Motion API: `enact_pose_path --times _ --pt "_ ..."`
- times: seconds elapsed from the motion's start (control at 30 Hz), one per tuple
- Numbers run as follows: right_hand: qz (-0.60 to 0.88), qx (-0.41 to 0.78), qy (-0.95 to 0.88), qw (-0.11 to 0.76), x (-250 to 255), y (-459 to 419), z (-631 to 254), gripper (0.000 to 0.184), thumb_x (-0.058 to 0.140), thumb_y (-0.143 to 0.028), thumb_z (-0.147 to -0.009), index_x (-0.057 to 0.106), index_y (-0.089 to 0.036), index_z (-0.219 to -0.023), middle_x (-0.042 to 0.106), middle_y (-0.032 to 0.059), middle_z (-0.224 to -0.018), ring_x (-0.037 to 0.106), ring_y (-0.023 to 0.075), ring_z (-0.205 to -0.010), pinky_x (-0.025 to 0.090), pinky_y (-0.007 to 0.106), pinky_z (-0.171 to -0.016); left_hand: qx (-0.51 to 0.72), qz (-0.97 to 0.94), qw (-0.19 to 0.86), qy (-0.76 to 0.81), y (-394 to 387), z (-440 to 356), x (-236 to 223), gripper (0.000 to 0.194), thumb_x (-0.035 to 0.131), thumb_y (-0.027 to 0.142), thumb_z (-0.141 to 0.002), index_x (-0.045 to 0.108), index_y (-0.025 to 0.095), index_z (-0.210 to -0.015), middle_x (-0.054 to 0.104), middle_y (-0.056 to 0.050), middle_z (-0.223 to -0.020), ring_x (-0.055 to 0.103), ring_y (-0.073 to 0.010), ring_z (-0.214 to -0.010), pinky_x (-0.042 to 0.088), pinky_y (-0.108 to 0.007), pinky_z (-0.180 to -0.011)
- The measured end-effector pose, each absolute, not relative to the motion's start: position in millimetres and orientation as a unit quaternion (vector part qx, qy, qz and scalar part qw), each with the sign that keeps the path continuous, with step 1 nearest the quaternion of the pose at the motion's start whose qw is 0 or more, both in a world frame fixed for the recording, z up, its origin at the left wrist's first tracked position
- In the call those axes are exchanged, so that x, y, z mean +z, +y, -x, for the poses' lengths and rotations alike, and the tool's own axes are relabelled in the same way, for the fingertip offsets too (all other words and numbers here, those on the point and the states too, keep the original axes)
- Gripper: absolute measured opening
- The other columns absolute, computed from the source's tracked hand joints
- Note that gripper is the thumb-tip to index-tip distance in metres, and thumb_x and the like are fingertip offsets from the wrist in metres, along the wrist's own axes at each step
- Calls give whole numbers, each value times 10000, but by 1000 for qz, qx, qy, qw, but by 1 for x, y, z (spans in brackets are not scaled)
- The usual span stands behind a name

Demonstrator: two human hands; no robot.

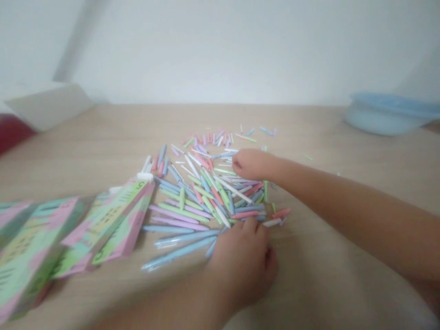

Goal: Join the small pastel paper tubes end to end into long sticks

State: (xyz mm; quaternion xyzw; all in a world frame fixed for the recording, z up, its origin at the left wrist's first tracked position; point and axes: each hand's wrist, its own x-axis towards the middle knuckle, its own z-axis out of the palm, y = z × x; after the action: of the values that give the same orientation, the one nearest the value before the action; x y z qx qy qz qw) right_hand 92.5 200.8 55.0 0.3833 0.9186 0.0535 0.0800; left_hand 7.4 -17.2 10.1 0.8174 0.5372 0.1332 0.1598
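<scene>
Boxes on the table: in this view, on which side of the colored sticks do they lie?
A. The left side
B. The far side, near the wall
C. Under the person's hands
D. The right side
A. The pink and green boxes lie to the left of the colored sticks in the head view.

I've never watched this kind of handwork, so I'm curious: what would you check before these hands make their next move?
1. Right hand resting on the pastel sticks: ok.
2. Left hand at the pile's near edge: ok.
3. Either hand gripping a stick: cannot tell, the fingers hide it.
4. Sticks kept apart from the pink-and-green boxes: not ok, some lie right against the nearest box.
5. Blue lidded tub apart from the pile: ok, it sits far right on the wooden table.
</scene>
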Motion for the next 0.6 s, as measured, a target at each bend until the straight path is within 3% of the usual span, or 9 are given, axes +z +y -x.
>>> enact_pose_path --times 0.17,0.47,0.6 --pt "-387 9 916 106 48 194 -94 386 649 -449 -955 833 -110 -962 822 181 -909 756 278 -847 473 309 -701 131 -817 154 540 -16 -7 10 232 522 354 -959 684 202 -1030 694 -93 -1075 713 -323 -986 649 -504 -792" --pt "-414 -15 908 68 43 195 -93 207 659 -258 -930 825 -143 -975 825 132 -981 745 237 -900 446 269 -710 127 -816 156 542 -17 -7 9 229 529 358 -959 674 201 -1043 686 -96 -1095 702 -307 -1010 636 -474 -836" --pt "-435 -17 898 54 40 197 -98 239 654 -235 -924 810 -176 -1096 821 104 -1087 743 232 -981 472 254 -770 123 -818 158 539 -16 -7 9 231 525 359 -963 672 199 -1042 686 -99 -1097 701 -302 -1012 632 -469 -848"
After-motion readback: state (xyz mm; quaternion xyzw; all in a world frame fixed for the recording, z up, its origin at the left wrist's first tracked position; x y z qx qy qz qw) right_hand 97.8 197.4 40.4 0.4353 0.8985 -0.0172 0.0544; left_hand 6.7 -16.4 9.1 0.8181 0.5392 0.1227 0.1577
